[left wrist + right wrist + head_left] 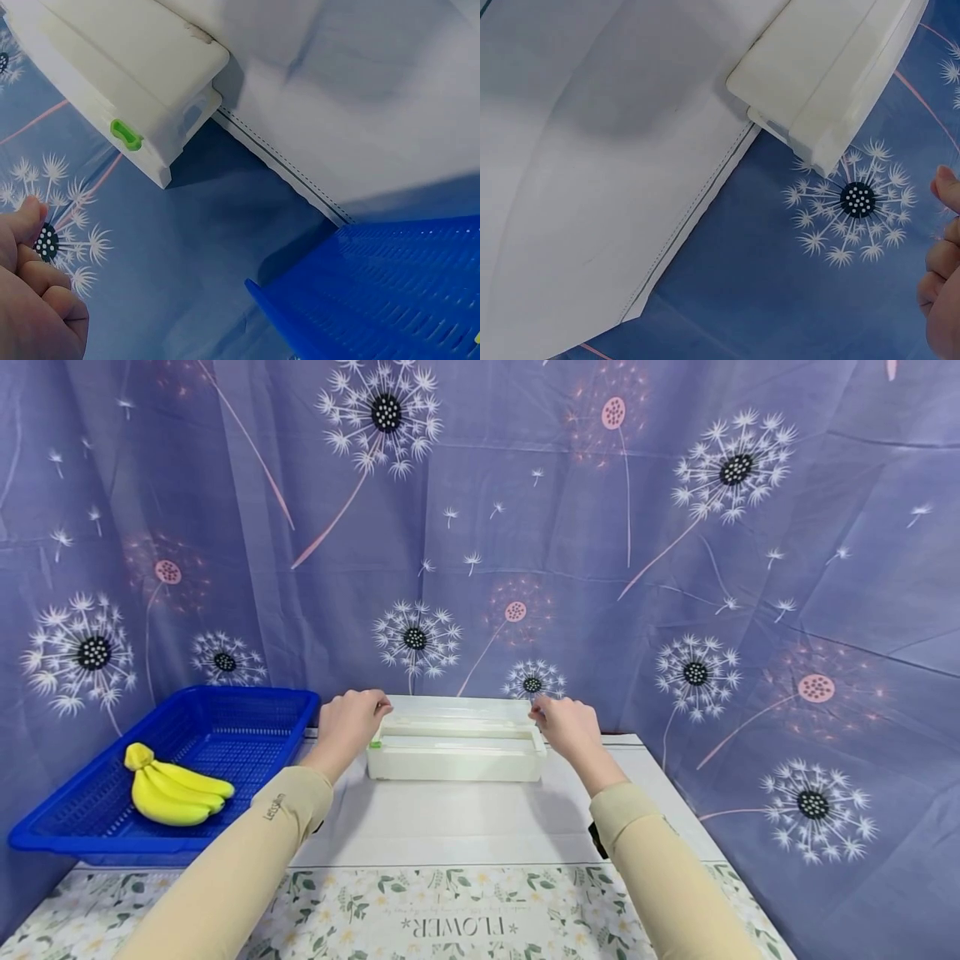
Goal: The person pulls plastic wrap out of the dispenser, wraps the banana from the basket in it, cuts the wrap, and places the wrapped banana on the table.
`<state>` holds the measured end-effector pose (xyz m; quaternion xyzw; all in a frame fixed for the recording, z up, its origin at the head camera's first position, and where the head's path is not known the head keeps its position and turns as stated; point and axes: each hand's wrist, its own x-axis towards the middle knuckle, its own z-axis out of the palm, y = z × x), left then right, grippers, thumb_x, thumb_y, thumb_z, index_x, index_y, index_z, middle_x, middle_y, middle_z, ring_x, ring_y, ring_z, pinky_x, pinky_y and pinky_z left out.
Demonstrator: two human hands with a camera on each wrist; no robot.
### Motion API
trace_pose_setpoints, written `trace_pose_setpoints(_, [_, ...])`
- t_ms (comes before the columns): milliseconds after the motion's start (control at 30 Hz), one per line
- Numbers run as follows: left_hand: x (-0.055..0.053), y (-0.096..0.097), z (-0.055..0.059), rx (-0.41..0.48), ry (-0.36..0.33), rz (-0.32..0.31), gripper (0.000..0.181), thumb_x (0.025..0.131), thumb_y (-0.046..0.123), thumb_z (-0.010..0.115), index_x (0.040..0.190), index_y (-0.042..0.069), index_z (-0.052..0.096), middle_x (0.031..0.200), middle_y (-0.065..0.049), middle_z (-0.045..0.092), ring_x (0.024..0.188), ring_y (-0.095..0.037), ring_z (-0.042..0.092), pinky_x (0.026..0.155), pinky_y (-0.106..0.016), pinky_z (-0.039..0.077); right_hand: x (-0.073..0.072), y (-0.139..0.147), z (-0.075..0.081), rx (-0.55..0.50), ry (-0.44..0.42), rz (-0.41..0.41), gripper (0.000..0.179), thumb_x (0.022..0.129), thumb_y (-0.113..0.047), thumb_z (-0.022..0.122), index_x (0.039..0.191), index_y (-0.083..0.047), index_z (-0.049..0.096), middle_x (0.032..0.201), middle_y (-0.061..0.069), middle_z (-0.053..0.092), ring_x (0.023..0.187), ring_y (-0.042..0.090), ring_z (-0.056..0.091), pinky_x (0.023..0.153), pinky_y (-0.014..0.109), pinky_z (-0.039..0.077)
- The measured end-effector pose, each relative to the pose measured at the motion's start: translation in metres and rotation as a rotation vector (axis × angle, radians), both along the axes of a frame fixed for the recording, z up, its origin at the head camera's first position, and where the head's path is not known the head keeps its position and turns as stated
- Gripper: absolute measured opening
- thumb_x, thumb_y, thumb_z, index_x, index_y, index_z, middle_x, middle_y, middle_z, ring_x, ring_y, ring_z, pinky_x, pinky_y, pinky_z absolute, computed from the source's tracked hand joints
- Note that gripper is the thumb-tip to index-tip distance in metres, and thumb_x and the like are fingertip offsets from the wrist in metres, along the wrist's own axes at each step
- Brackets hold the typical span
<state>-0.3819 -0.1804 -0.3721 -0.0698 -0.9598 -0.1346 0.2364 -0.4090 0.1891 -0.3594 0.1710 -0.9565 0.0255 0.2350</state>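
Observation:
A white plastic wrap dispenser (pixel 455 766) stands at the back of the table, with a green piece (pixel 126 135) at its left end. Between my hands, a thin translucent sheet of plastic wrap (pixel 461 706) spans above and behind the dispenser's long slot. My left hand (pixel 351 720) pinches its left edge, thumb against curled forefinger. At the opposite edge my right hand (pixel 567 725) pinches in the same way. Both wrist views show the left hand (pixel 41 289) and right hand (pixel 946 262) apart from the dispenser's body (pixel 810 75); the sheet barely shows there.
A blue plastic basket (pixel 258 727) sits at the left, holding a bunch of yellow bananas (pixel 176 789). A white cloth (pixel 450 827) lies under the dispenser, with a floral mat (pixel 457 893) in front. A purple dandelion curtain (pixel 480 543) hangs close behind and along the sides.

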Motion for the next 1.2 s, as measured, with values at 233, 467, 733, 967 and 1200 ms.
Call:
trace_pose_setpoints(233, [0.003, 0.001, 0.005, 0.004, 0.008, -0.003, 0.018, 0.096, 0.038, 0.062, 0.101, 0.025, 0.073, 0.089, 0.000, 0.071, 0.063, -0.023, 0.062, 0.051, -0.040, 0.047, 0.000, 0.000, 0.003, 0.012, -0.012, 0.000, 0.012, 0.097, -0.035, 0.063, 0.100, -0.026, 0.069, 0.074, -0.006, 0.066, 0.049, 0.016, 0.050, 0.043, 0.035, 0.039])
trace_pose_setpoints(467, [0.004, 0.001, 0.009, 0.006, 0.022, -0.005, 0.017, 0.096, 0.037, 0.063, 0.101, 0.024, 0.074, 0.092, -0.001, 0.072, 0.067, -0.026, 0.064, 0.053, -0.043, 0.048, 0.001, 0.002, 0.004, -0.057, -0.008, 0.022, 0.011, 0.096, -0.034, 0.065, 0.099, -0.026, 0.071, 0.076, -0.006, 0.067, 0.050, 0.016, 0.051, 0.044, 0.035, 0.040])
trace_pose_setpoints(733, [0.006, 0.001, 0.013, 0.029, 0.015, 0.000, 0.019, 0.097, 0.038, 0.062, 0.101, 0.024, 0.074, 0.090, -0.001, 0.071, 0.062, -0.023, 0.061, 0.050, -0.039, 0.045, 0.001, 0.003, 0.010, -0.138, -0.064, -0.004, 0.013, 0.094, -0.037, 0.067, 0.101, -0.028, 0.072, 0.076, -0.006, 0.067, 0.048, 0.015, 0.051, 0.043, 0.034, 0.040])
trace_pose_setpoints(967, [0.005, 0.000, 0.017, 0.068, -0.009, 0.011, 0.022, 0.097, 0.042, 0.059, 0.103, 0.025, 0.073, 0.087, 0.001, 0.070, 0.058, -0.019, 0.057, 0.047, -0.035, 0.042, 0.004, 0.004, 0.016, -0.205, -0.110, -0.008, 0.019, 0.093, -0.043, 0.066, 0.103, -0.028, 0.073, 0.070, -0.008, 0.064, 0.047, 0.015, 0.050, 0.041, 0.034, 0.038])
trace_pose_setpoints(1200, [0.006, 0.001, 0.022, 0.056, -0.014, 0.003, 0.023, 0.098, 0.040, 0.058, 0.106, 0.024, 0.073, 0.089, 0.000, 0.070, 0.060, -0.020, 0.058, 0.048, -0.035, 0.042, 0.005, 0.006, 0.020, -0.223, -0.119, -0.019, 0.017, 0.093, -0.042, 0.066, 0.100, -0.028, 0.074, 0.060, -0.009, 0.059, 0.044, 0.015, 0.044, 0.040, 0.031, 0.033])
